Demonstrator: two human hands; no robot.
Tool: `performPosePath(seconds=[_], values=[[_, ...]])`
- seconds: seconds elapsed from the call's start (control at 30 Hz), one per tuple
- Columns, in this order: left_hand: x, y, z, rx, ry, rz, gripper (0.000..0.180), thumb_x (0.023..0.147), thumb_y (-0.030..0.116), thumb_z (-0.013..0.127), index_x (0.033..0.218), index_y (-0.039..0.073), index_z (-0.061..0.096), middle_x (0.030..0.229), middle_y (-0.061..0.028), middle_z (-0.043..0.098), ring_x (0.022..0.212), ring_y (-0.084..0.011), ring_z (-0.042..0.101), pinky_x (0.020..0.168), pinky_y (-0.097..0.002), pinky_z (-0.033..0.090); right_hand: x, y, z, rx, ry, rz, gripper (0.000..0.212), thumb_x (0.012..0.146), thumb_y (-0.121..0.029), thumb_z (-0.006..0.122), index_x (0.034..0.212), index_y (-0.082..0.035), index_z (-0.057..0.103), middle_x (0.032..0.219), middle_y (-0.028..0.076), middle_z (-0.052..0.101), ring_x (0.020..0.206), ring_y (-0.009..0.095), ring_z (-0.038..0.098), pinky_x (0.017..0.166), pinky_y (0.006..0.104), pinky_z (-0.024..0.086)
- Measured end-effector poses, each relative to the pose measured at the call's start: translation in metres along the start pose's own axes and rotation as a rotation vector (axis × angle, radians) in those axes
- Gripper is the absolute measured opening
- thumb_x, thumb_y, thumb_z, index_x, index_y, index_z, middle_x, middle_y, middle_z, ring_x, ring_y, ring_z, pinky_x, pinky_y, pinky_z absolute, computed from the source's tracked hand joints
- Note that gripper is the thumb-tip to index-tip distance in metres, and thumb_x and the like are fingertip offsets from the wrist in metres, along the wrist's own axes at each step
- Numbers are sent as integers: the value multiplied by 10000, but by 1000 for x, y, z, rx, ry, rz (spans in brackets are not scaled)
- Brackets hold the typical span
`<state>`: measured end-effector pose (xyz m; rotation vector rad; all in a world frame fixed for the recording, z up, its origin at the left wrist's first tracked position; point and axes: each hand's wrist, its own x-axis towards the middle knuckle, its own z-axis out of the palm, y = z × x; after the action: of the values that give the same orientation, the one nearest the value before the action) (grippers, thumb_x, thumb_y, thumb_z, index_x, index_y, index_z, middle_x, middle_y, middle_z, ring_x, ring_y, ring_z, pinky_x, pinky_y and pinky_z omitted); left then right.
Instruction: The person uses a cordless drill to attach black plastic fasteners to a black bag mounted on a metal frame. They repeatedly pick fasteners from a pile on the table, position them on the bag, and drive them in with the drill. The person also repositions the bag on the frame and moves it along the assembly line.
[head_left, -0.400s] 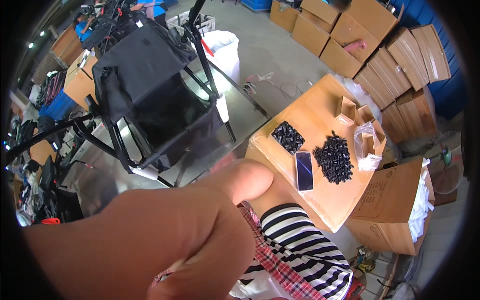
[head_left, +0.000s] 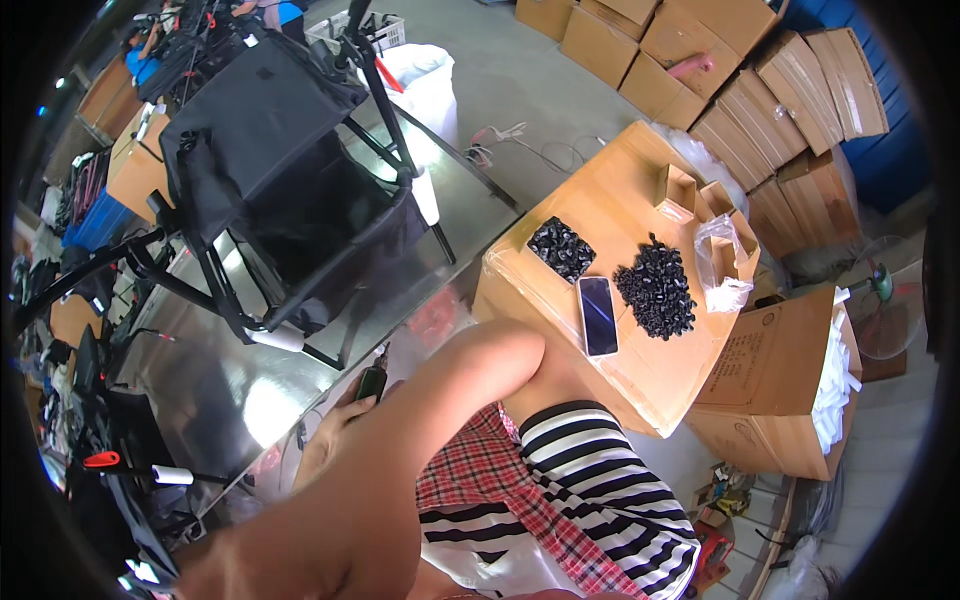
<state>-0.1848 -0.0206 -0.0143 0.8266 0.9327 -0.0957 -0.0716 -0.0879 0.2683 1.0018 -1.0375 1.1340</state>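
Note:
My left hand (head_left: 328,437) shows partly behind my right forearm (head_left: 440,395), closed round a dark green screwdriver (head_left: 372,381) whose metal tip points up and away. The wrist behind it is hidden. My right arm, in a striped sleeve, bends at the elbow beside the carton table. Its forearm rises close to the camera, and my right hand is outside the view. Ahead of the left hand, a black fabric seat or bag on a tubular frame (head_left: 265,170) stands on a shiny metal tabletop (head_left: 190,400).
On the carton table (head_left: 640,385) at right lie a phone (head_left: 598,317), a pile of small black parts (head_left: 655,288), a box of black pieces (head_left: 560,249) and small cardboard trays (head_left: 676,193). An open carton of white pieces (head_left: 780,380) and stacked cartons (head_left: 670,50) stand beyond. Other people work at far left.
My right forearm has swung down and back, uncovering my left hand with the screwdriver. The whole view has shifted slightly, so the table and frame sit a little higher and further left.

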Motion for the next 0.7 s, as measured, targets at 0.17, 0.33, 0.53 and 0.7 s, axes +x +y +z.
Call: performPosePath(seconds=[0.17, 0.33, 0.53, 0.7], values=[[12, -7, 0, -22, -35, 9, 886, 847, 204, 740, 1588, 122, 262, 1409, -96, 504, 972, -177, 595, 733, -299, 513, -101, -58, -21, -619, -411, 759, 241, 864, -75, 615, 1099, -22, 630, 1052, 139, 672, 870, 260, 665, 785, 377, 524], [10, -9, -7, -61, -1, -10, 908, 837, 181, 742, 1593, 127, 244, 1319, -104, 540, 886, -184, 602, 701, -298, 511, -167, -263, -46, -2143, 401, 987, 156, 862, -126, 664, 998, -64, 707, 1023, 129, 701, 988, 308, 661, 847, 423, 536], [10, -10, -8, -163, -18, -20, 933, 835, 164, 754, 1600, 144, 221, 1184, -96, 573, 857, -180, 617, 723, -288, 512, -298, -408, -44, -2816, 718, 1352, 78, 788, -165, 740, 854, -122, 741, 924, 57, 674, 953, 276, 637, 852, 415, 504], [-2, 7, 15, -139, -41, -42, 961, 845, 228, 778, 1607, 136, 200, 1528, -113, 390, 1329, -210, 450, 1080, -326, 358, -307, -409, -57, -2835, 492, 1364, 21, 751, -115, 751, 752, -95, 744, 832, 84, 663, 878, 302, 646, 814, 392, 528]])
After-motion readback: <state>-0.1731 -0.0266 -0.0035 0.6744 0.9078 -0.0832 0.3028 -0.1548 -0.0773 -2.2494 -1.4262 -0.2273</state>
